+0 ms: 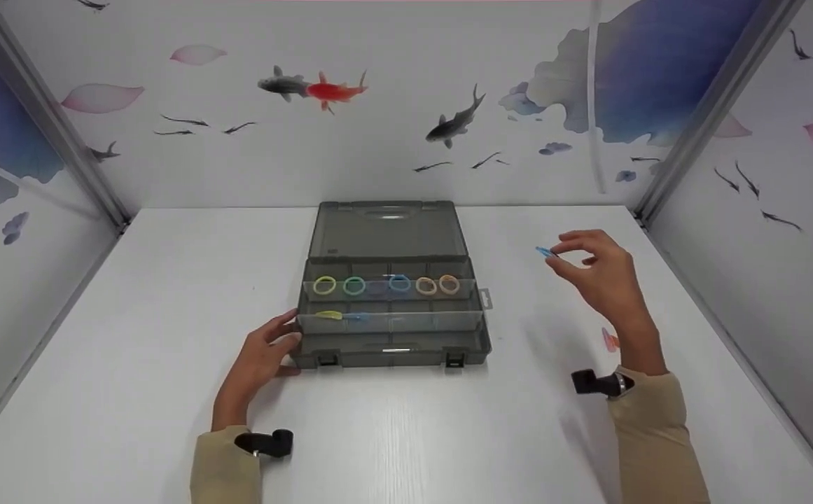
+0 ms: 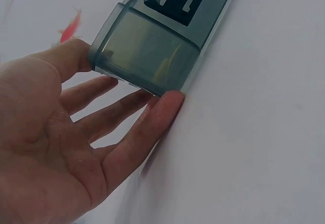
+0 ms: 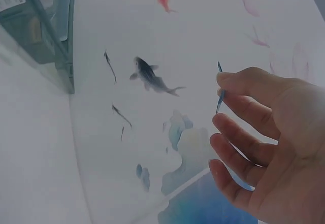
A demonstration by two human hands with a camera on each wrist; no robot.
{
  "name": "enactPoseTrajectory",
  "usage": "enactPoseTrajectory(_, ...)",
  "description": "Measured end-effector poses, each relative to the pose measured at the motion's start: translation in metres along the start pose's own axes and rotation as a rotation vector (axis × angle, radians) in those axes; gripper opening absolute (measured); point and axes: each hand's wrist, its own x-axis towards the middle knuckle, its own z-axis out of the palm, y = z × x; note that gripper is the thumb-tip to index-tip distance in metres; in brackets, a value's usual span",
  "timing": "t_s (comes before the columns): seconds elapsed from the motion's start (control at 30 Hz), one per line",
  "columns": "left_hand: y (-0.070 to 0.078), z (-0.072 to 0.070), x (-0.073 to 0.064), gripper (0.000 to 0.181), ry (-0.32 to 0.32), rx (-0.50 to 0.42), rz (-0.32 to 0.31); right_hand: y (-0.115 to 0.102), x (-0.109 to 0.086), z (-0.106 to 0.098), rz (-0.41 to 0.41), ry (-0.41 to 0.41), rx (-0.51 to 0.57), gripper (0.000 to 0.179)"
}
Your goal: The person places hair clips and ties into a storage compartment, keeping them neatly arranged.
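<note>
A grey translucent compartment box (image 1: 392, 358) lies with its lid (image 1: 388, 231) folded back. My left hand (image 1: 262, 357) holds the box's left front corner; in the left wrist view the thumb is at the rim and the other fingers lie along the side down to the table. Right of the box, my right hand (image 1: 606, 273) is raised and pinches a thin blue piece (image 3: 220, 102) between thumb and fingertip, seen nearly edge-on. Yellow (image 1: 324, 285), green (image 1: 354, 285), blue (image 1: 400, 283) and orange rings (image 1: 449, 284) stand in the back row. A yellow piece (image 1: 329, 315) and a blue piece (image 1: 356, 317) lie at the middle divider.
A pink-orange piece (image 1: 610, 340) lies on the white table (image 1: 392, 448) beside the right forearm, which partly hides it. Walls with painted fish (image 1: 452, 126) enclose the table at the back and both sides. A clear hanging tab (image 1: 486, 299) sticks out from the box's right side.
</note>
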Motion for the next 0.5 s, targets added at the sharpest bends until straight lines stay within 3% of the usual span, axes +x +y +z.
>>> enactPoseTrajectory(0.5, 0.000, -0.001, 0.001, 0.056, 0.001, -0.004, 0.012, -0.062, 0.030, 0.037, -0.245, -0.138, -0.021, 0.016)
